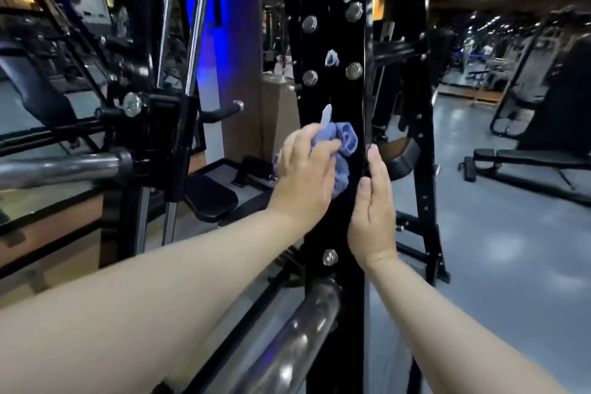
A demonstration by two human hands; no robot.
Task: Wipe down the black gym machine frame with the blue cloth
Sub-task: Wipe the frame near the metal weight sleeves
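Black gym machine frame (332, 99) is seen as a tall upright post in the middle of the view, reaching from the top edge to the bottom. Its front face is glossy black and is studded with round silver bolt heads (354, 70) set in pairs, with a single bolt lower down, near the right wrist. Pale, whitish patches (332, 57) are scattered over the upper part of the face; whether they are smears or reflections cannot be told.

The blue cloth (347, 141) is bunched into soft folds and is pressed against the front face of the post at about mid height, below the second pair of bolts. It is gripped by the left hand (307, 169), whose fingers are curled over it, while a loose end is left hanging beneath the fingers against the black surface. The right hand (374, 201) is laid against the right edge of the post, just beside the cloth, with its fingers straight and close together; nothing is held in it.

A thick chrome bar (300, 329) is seen low on the post, slanting toward the camera. A second chrome sleeve (60, 166) is seen at the left, and a black pad (209, 198) lies behind the left forearm. A flat bench (527, 160) stands on the grey floor (495, 233) at the right, well apart from the post.
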